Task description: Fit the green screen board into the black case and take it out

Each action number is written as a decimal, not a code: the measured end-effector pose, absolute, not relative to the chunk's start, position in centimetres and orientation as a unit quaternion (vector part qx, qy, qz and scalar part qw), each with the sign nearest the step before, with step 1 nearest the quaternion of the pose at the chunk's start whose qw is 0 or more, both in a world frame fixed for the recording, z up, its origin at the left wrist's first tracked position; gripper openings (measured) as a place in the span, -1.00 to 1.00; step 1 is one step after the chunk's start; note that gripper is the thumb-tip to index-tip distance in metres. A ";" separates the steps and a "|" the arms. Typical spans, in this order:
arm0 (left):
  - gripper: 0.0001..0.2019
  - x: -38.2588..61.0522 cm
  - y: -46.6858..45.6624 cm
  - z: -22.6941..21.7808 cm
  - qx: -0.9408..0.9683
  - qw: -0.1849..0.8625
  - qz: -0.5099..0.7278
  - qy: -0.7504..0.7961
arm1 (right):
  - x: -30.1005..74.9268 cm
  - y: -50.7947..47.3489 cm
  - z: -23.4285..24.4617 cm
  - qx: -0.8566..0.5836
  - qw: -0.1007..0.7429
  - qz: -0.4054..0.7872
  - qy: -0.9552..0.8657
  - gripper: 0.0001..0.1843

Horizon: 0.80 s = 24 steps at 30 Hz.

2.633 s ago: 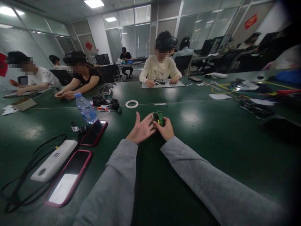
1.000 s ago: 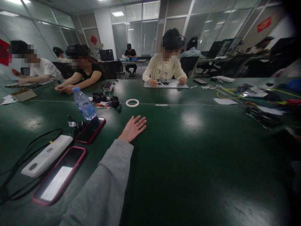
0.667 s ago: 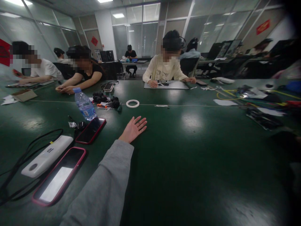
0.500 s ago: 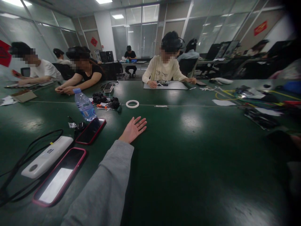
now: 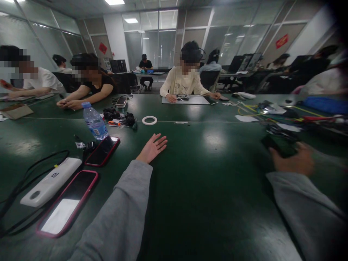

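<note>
Back in view since half a second ago, out at the far right: right hand point(image 5: 295, 162), blurred, closed about a dark green object point(image 5: 280, 145). Unmoved meanwhile: left hand point(image 5: 151, 148), palm up, fingers spread, empty, resting on the glossy dark green table point(image 5: 212, 188). Both arms in soft grey sleeves point(image 5: 122, 217).

Left of the left hand, two flat rectangular phones in pink-red cases, glass faces up: near phone point(image 5: 102, 150) close by, far phone point(image 5: 64, 207) down level with the elbow. Just beside the far phone, one rounded white plastic power bank point(image 5: 50, 180) and one looping black cable point(image 5: 24, 174). Beyond the near phone, one clear ribbed plastic water bottle point(image 5: 94, 125) with a blue cap, upright. Ahead of the left fingertips, one flat white tape ring point(image 5: 149, 120).
</note>
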<state>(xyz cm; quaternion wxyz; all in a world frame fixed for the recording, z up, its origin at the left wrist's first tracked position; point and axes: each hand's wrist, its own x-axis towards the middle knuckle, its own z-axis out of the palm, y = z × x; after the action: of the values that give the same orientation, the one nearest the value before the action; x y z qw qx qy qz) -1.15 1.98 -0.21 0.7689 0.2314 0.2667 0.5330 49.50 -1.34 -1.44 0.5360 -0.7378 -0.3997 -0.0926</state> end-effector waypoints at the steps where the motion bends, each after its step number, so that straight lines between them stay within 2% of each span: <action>1: -0.63 -1.0 1.9 -0.2 0.241 0.764 0.532 0.273 | 46.9 -0.8 -1.8 -0.727 0.532 -0.089 -0.425 -0.03; 7: -0.55 0.0 1.1 -0.2 0.326 0.724 0.527 0.303 | 25.5 -0.5 -1.6 -0.576 0.476 -0.013 -0.664 -0.24; 11: -0.42 0.5 0.8 -0.4 0.359 0.697 0.546 0.296 | 16.2 -1.7 -1.5 -0.490 0.461 0.003 -0.740 -0.31; 16: -0.44 0.5 1.0 -0.6 0.356 0.681 0.563 0.305 | 14.1 -2.0 -1.5 -0.479 0.440 0.006 -0.760 -0.38; 24: -0.57 0.2 1.6 -0.7 0.327 0.691 0.553 0.331 | 14.6 -2.0 -1.0 -0.484 0.418 -0.001 -0.768 -0.64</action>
<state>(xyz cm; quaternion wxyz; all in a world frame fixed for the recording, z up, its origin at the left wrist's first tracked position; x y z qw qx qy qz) 0.21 1.61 -0.66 0.6911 0.3268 0.3309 0.5533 14.59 -1.98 -0.96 0.4184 -0.4842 -0.7684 -0.0007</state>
